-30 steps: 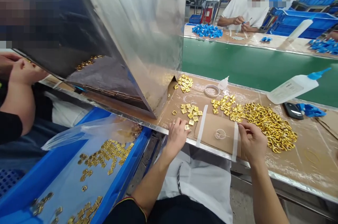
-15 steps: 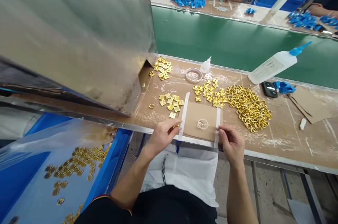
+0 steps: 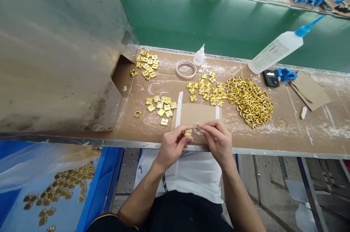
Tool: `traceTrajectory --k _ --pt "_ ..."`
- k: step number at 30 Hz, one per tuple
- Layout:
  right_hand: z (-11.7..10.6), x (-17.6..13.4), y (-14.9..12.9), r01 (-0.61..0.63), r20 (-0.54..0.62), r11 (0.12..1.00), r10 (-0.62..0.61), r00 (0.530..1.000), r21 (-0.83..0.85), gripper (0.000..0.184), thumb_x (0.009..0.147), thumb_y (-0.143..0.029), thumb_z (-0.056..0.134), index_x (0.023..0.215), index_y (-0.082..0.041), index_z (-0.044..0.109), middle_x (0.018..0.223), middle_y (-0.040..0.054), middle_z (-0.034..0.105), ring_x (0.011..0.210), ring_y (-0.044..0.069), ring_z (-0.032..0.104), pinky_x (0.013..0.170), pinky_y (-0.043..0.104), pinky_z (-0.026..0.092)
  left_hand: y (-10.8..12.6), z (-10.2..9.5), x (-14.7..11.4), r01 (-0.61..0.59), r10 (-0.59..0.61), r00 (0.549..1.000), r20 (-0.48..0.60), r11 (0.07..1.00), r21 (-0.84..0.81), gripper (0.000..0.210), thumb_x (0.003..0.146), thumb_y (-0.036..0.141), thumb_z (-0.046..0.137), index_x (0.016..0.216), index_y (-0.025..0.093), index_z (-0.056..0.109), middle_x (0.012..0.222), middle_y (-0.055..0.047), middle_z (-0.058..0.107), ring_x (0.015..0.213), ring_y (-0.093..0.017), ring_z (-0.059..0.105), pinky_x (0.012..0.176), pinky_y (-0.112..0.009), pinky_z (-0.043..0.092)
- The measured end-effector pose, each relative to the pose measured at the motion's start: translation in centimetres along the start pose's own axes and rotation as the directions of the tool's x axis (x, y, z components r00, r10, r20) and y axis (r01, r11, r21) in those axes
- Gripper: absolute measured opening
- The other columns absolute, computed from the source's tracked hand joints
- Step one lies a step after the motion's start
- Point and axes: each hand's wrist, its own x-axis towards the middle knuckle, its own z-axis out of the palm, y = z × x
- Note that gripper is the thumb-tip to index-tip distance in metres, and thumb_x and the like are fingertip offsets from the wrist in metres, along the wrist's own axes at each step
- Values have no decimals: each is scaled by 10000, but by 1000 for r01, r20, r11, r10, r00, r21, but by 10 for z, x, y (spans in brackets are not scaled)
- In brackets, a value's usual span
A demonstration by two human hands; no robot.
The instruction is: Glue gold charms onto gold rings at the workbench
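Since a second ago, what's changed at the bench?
Left hand moved rightward over the cardboard pad, now pinching a gold piece. Right hand moved leftward, from the right tape strip to the clear ring; whether it grips that is unclear. Ring pile, tape roll and large bottle stayed put.

Bench tally, as we count it: two hands, left hand (image 3: pixel 170 148) and right hand (image 3: pixel 221 143); one gold piece (image 3: pixel 188 132) held. Nearby, about eleven gold squares (image 3: pixel 161 112) in left cluster. Two bottles, large bottle (image 3: pixel 276 52) and small bottle (image 3: pixel 199 57); one tape roll (image 3: pixel 186 76); two tape strips (image 3: pixel 179 109); one dark device (image 3: pixel 271 78). One heap of gold rings (image 3: pixel 253 102) (too many for us to number).
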Motion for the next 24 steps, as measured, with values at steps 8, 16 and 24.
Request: traceTrajectory --k 8,16,24 --pt "-3 6 4 57 8 993 -56 998 -108 221 995 -173 582 937 -265 773 871 54 675 765 181 593 673 307 491 2 -4 -4 50 -52 997 55 998 33 168 924 270 649 1066 182 660 671 13 697 545 -115 670 496 -189 476" --pt "-5 -2 5 -131 -33 984 136 990 124 181 954 -181 615 867 -241 762 837 35 721 768 185 685 692 301 542 5 -3 -2 86 -84 994 69 996 -25 268 914 259 635 1156 151 670 667 3 667 706 -177 763 526 -190 528" --pt "1 -4 4 -432 -56 838 475 878 334 205 923 -372 646 843 -218 755 827 56 793 726 209 726 698 337 590 3 1 0 147 -144 989 43 988 -55 278 805 355 794 966 148 702 624 44 597 459 -81 561 421 -174 492"
